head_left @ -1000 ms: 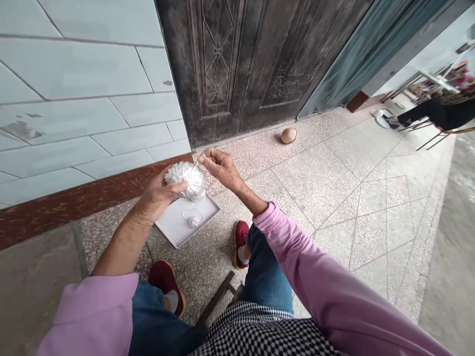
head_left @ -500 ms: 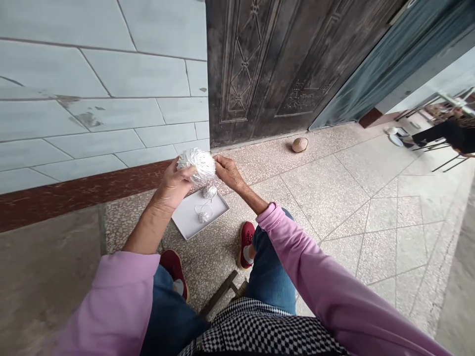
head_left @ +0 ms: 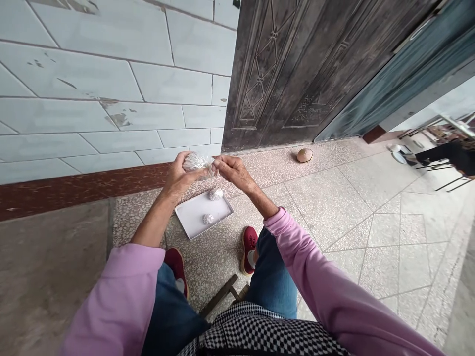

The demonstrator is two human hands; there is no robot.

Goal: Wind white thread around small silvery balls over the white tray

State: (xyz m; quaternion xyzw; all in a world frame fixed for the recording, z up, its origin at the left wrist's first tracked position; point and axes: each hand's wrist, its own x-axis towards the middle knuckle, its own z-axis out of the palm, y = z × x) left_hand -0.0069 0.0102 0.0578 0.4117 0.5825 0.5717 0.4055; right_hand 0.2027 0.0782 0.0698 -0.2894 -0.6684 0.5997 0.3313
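Item: one white tuft [head_left: 196,162] of fine, glossy strands, pompom-like, held in both hands above a white tray [head_left: 189,217]; judged light, soft and springy, easily crushed, so best taken by its denser gathered part rather than its loose ends.

Left hand [head_left: 180,177]: fingers curled almost closed around the tuft, thumb on top, holding it. Right hand [head_left: 234,173]: thumb and fingertips pinched together against the tuft's right side; any thread between them is too fine to tell.

Tray contents: one small white ball [head_left: 215,194] by the far edge; another [head_left: 208,219] nearer the middle.

Surroundings: tray on a speckled terrazzo floor [head_left: 326,207], just below a pale blue tiled wall [head_left: 111,84] and a dark embossed metal door [head_left: 297,74]; a round brown object [head_left: 305,155] on the floor by the door; a seated person's legs [head_left: 445,158] well off to the right; red shoes [head_left: 249,249] on the person's feet; pink sleeves [head_left: 118,301].
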